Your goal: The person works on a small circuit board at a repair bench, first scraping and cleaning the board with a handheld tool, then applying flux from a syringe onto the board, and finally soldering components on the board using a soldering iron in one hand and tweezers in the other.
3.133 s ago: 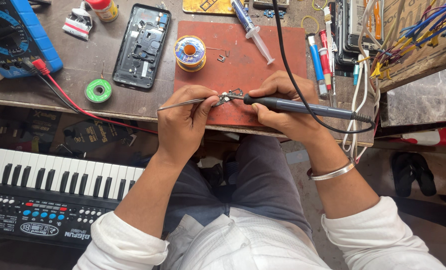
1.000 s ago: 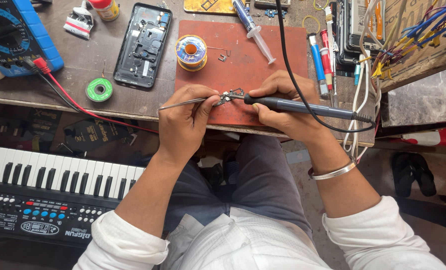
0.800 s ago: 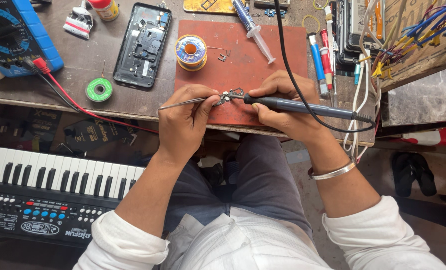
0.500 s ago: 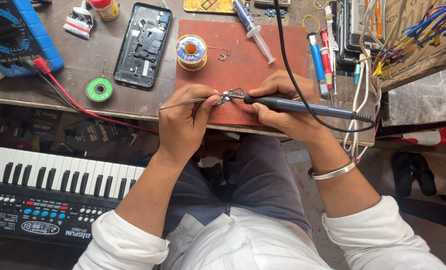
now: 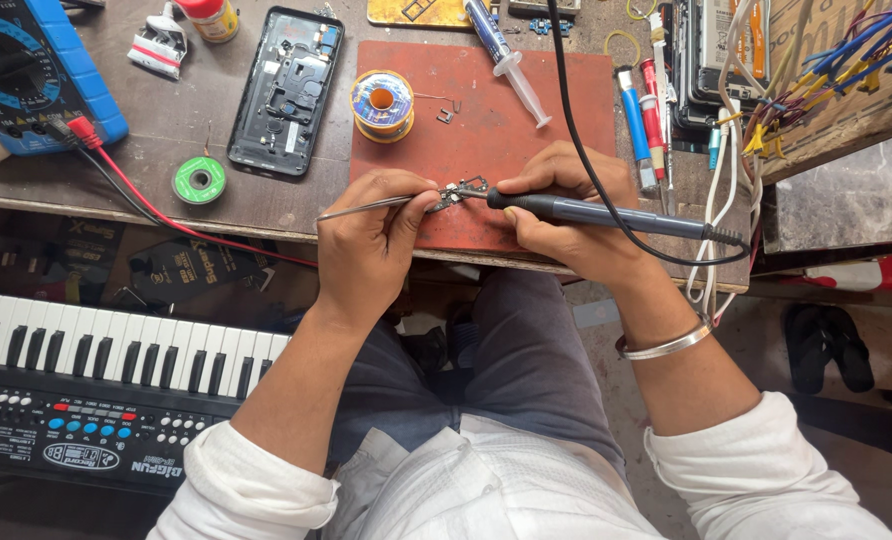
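Note:
My left hand grips thin metal tweezers whose tips pinch a small circuit board just above the front edge of a red-brown mat. My right hand holds a black soldering iron like a pen, its tip touching the small board. The iron's black cable runs up across the mat and off the top of the view.
On the bench lie a solder spool, an opened phone back, a green tape roll, a syringe, a blue multimeter with a red lead, pens and bundled wires at right. A toy keyboard sits below left.

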### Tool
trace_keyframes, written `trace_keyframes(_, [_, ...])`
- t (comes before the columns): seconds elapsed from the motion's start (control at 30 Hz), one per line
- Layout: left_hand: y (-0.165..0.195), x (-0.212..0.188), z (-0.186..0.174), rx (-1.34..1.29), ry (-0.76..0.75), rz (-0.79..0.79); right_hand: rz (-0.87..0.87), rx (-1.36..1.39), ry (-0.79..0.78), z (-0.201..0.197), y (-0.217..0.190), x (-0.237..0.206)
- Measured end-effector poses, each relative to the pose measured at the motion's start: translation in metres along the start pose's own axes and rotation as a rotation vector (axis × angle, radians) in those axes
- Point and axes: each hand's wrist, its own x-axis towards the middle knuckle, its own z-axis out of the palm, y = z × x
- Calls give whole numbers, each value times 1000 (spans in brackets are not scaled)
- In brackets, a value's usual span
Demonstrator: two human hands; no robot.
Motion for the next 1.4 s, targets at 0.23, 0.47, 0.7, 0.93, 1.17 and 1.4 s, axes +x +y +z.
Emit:
trace_keyframes(0.23, [0,0,0,12,3,9,7,31,-5,0,0,1])
trace_keyframes(0.47, [1,0,0,-10,-5,-14,-15,12,-9,-1,0,1])
trace_keyframes(0.7, [0,0,0,-4,-3,-5,-1,19,-9,0,1,1])
trace_keyframes(0.93, [0,0,0,-11,-7,-11,-3,43,-18,0,3,1])
trace_keyframes(1.17, [0,0,0,-12,-2,-4,-10,26,-21,-1,3,1])
trace_keyframes(1.4, [0,1,1,-15,-3,-8,-10,30,-19,-1,0,1])
